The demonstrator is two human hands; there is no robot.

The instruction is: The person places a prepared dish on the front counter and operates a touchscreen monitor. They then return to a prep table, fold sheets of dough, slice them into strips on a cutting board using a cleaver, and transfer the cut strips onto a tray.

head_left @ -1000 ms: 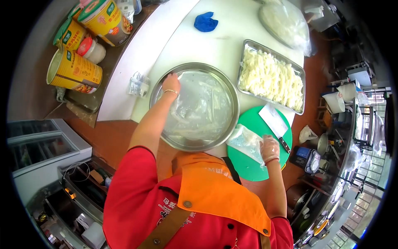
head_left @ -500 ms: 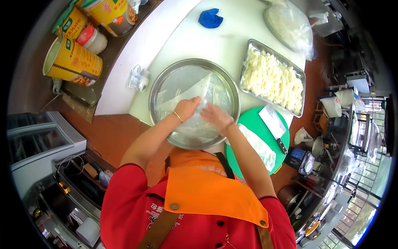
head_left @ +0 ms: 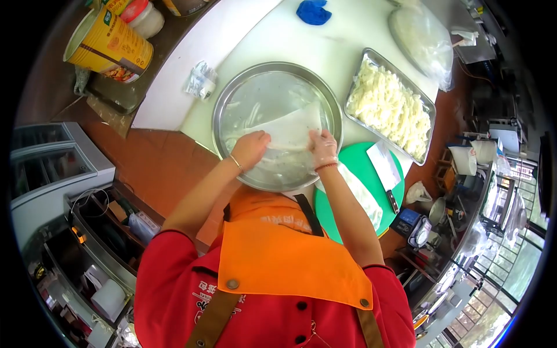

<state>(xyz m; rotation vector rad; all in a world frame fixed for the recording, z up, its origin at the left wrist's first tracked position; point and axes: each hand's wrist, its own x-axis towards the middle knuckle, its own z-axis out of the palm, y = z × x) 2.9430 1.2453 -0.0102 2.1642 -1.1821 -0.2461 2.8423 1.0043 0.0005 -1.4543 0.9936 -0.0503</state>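
A translucent white noodle sheet (head_left: 291, 130) lies partly lifted across a round metal pan (head_left: 216, 119), one flap raised towards the right. My left hand (head_left: 252, 149) pinches the sheet's edge at the pan's near left side. On the right, my right hand (head_left: 324, 147), in a clear thin glove, grips the opposite edge. Right of the pan is a green round cutting board (head_left: 331, 216), with a folded white sheet (head_left: 361, 196) and a cleaver (head_left: 384, 167) on it. Cut noodle strips (head_left: 390, 107) fill a rectangular metal tray (head_left: 431, 124) beyond.
A blue crumpled cloth or glove (head_left: 314, 12) and a large clear plastic bag (head_left: 422, 37) lie on the far counter. Left of the pan is a small plastic packet (head_left: 201, 80). Yellow tubs (head_left: 109, 46) stand on the left shelf.
My hands were close together over the pan. They have moved apart, and the right one now holds the sheet's edge. The view has shifted slightly.
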